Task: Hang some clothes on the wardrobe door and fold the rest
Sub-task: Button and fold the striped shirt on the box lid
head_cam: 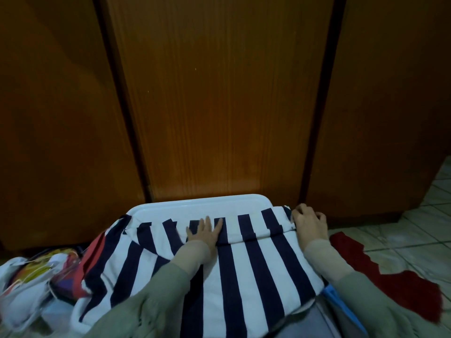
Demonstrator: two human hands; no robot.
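Pinching the folded edge of the striped shirt (244, 259), her right hand (308, 222) squares the corner; the left hand (203, 231) lies flat, fingers straight, pinning the fold on the white tray (195, 203).

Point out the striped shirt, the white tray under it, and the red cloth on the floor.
striped shirt (246, 272): head view, on a white stripe of its flat middle.
white tray (195, 203): head view, on its bare far rim.
red cloth (402, 289): head view, on its wide near part.

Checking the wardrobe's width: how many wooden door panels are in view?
3: the left panel, the middle panel behind the white tray, and the right panel. More may lie outside the frame.
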